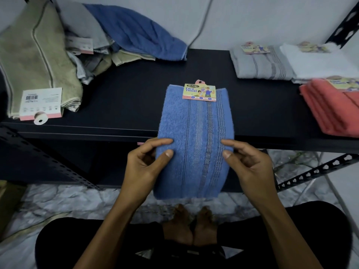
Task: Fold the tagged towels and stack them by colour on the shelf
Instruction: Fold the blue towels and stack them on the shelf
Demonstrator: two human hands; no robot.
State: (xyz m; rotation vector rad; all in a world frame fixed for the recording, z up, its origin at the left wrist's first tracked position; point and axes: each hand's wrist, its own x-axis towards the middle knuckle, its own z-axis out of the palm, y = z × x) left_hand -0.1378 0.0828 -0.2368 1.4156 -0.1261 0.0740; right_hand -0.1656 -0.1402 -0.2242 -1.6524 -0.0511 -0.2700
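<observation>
Head view. Folded blue towel (194, 140): far half on the shelf (124, 105), near half overhanging. Your left hand (143, 167) and right hand (250, 167) pinch its side edges; square them, tag (199, 92) uppermost.

Blue towel (194, 136) folded, tag at far end, overhanging shelf (126, 98) near edge | grey (260, 65), white (314, 65), coral (334, 109) stacks far right | unfolded heap (58, 55) far left

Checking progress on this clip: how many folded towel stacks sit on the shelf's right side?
3: a grey stack farthest left, a white stack to its right by the wall, and a coral stack nearest the front edge. More may lie beyond the frame's right edge.
</observation>
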